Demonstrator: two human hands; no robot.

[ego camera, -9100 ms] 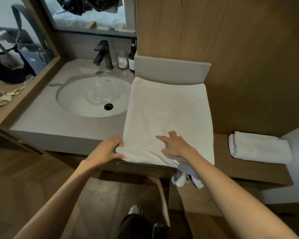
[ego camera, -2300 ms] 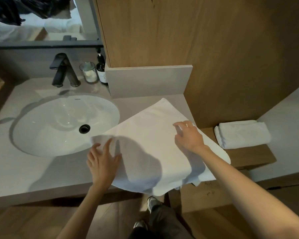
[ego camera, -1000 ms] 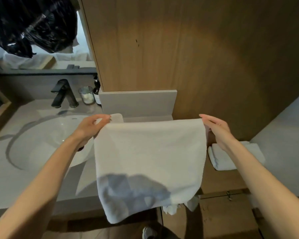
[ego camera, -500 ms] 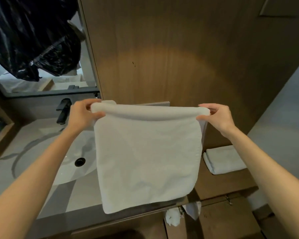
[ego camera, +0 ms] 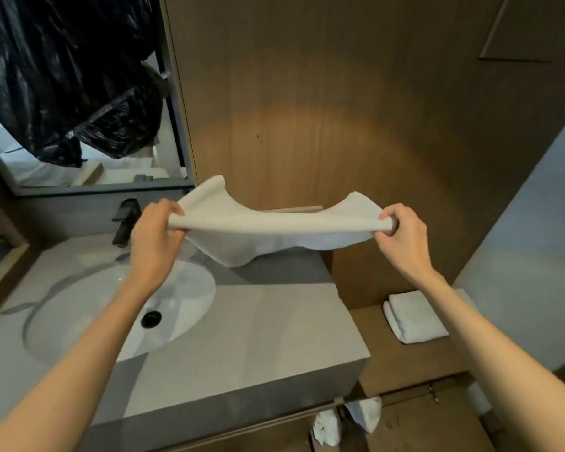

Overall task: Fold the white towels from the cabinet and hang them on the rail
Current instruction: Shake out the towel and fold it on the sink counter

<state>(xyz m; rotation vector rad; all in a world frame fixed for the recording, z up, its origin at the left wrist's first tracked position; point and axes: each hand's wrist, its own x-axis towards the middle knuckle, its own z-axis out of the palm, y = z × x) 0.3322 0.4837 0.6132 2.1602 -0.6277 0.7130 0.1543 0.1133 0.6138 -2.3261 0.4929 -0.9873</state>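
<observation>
I hold a white towel stretched in the air above the back of the counter. My left hand grips its left end and my right hand grips its right end. The cloth billows nearly flat between them, its far edge curling up and a lower flap hanging toward the counter. A second white towel lies folded on the lower wooden shelf at the right. White cloth pokes out below the counter's front edge. No rail is visible.
A grey counter holds a white sink with a dark tap. A mirror reflecting black plastic hangs at the left. A wooden wall panel rises straight ahead. A pale wall stands at the right.
The towel went from lying on the counter to hanging from both hands. In the last half second its lower part swung up and away, so it now billows nearly flat.
</observation>
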